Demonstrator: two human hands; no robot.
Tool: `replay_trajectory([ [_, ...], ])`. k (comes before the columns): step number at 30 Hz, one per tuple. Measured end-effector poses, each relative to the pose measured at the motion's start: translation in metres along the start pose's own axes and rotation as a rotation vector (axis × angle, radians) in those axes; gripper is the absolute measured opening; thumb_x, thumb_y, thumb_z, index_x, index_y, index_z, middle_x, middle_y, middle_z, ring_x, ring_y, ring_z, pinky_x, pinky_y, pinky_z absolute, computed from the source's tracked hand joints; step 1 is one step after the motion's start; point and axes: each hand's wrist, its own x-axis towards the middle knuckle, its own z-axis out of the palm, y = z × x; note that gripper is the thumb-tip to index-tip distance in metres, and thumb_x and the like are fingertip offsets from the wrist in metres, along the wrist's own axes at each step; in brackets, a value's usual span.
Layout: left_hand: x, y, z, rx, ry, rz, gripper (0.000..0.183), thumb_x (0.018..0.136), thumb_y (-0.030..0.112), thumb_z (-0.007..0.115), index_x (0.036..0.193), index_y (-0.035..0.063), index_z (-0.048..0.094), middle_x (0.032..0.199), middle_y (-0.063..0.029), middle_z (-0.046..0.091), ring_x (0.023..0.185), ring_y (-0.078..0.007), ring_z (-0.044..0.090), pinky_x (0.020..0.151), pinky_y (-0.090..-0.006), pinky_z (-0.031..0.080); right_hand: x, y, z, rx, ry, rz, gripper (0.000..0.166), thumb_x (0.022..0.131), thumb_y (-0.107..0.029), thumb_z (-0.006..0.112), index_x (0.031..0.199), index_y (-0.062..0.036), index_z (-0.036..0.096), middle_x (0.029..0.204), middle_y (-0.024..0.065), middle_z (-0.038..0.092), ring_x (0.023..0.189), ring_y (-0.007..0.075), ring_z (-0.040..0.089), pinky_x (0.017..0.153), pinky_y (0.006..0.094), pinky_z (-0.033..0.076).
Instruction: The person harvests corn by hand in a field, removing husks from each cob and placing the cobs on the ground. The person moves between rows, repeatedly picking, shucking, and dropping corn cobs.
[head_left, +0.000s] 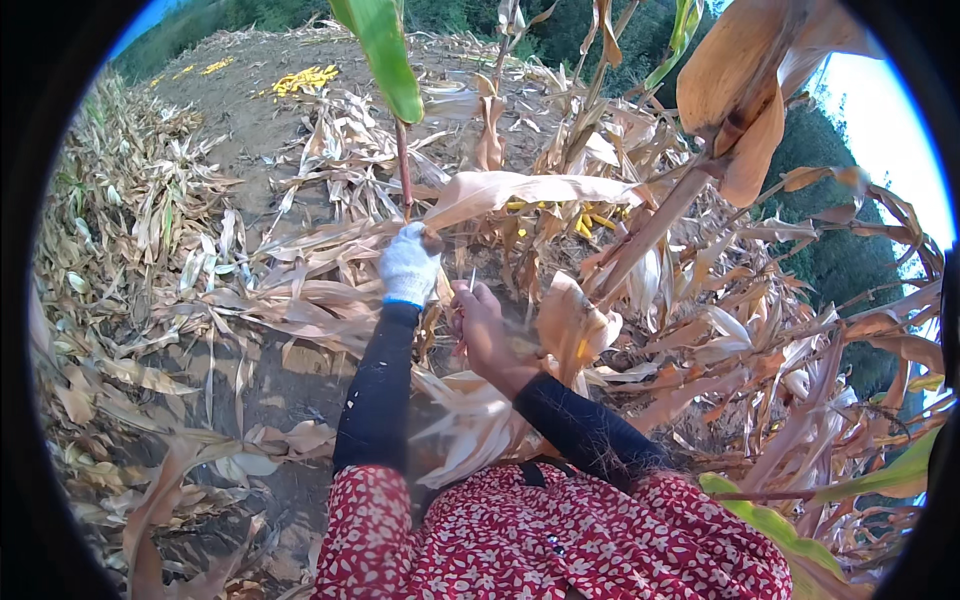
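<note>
My left hand (411, 262), in a white knit glove with a blue cuff, is closed around a corn stalk (405, 169) that rises from its top. A dry corn leaf (525, 189) extends rightward from beside that hand. My right hand (480, 322), bare, is just below and to the right, its fingers curled around a small pointed tool (472, 279); only the pale tip shows, so its kind cannot be told. Pale loose husks (472, 431) lie below my wrists. Between the hands, dry leaf pieces partly hide what the right fingers touch.
A thick dry corn stalk (652, 225) leans close on the right, with tangled dry stalks and leaves behind it. Yellow corn cobs (306, 79) lie heaped on the bare soil farther off. More cobs (585, 223) show behind the leaves. Husk litter (150, 172) covers the left side.
</note>
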Motion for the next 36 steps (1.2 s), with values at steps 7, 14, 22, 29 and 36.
replay_trajectory([
  [7, -0.016, 0.012, -0.009, -0.618, 0.049, -0.036, 0.029, 0.08, 0.004, 0.066, 0.109, 0.0081, 0.064, 0.099, -0.0103, 0.069, 0.092, -0.0333, 0.066, 0.083, -0.0385, 0.052, 0.08, 0.025, -0.004, -0.285, 0.059, -0.335, 0.04, 0.083, 0.002, 0.054, 0.123, -0.0026, 0.053, 0.081, 0.0011, 0.054, 0.062, 0.0078, 0.048, 0.054, 0.0246, 0.042],
  [14, -0.015, 0.024, -0.017, -0.166, 0.114, 0.287, 0.042, 0.079, 0.005, 0.06, 0.121, 0.0111, 0.06, 0.113, -0.0129, 0.061, 0.107, -0.0337, 0.058, 0.094, -0.042, 0.047, 0.121, 0.015, -0.019, -0.246, -0.075, -0.422, 0.036, 0.083, 0.003, 0.058, 0.119, 0.0005, 0.055, 0.101, 0.0032, 0.063, 0.087, 0.0095, 0.058, 0.077, 0.0249, 0.046],
  [22, -0.012, 0.014, 0.011, -0.732, 0.139, -0.198, 0.031, 0.097, 0.028, 0.056, 0.095, -0.0007, 0.067, 0.081, -0.0165, 0.067, 0.079, -0.0318, 0.066, 0.073, -0.0376, 0.05, 0.142, 0.018, -0.008, -0.51, -0.037, -0.675, 0.017, 0.09, -0.015, 0.064, 0.091, -0.0016, 0.054, 0.072, 0.0093, 0.059, 0.065, 0.0179, 0.057, 0.06, 0.0347, 0.046],
  [29, -0.049, -0.049, 0.05, -1.532, 0.51, -0.938, 0.015, 0.087, 0.003, 0.055, 0.098, -0.0004, 0.065, 0.079, -0.003, 0.059, 0.073, -0.0148, 0.059, 0.065, -0.0252, 0.05, 0.164, 0.012, -0.015, -0.638, 0.322, -0.687, 0.022, 0.092, -0.017, 0.055, 0.083, 0.0021, 0.06, 0.073, 0.0165, 0.066, 0.062, 0.0282, 0.063, 0.059, 0.0421, 0.046],
  [36, -0.168, -0.22, 0.007, -1.156, 0.741, -1.075, 0.011, 0.084, 0.007, 0.06, 0.092, 0.0004, 0.065, 0.082, -0.0076, 0.064, 0.066, -0.0176, 0.061, 0.057, -0.0278, 0.05, 0.203, 0.079, -0.071, 0.219, 0.055, -0.087, 0.019, 0.099, -0.021, 0.053, 0.101, -0.0046, 0.061, 0.089, 0.0045, 0.065, 0.069, 0.014, 0.06, 0.054, 0.0284, 0.049],
])
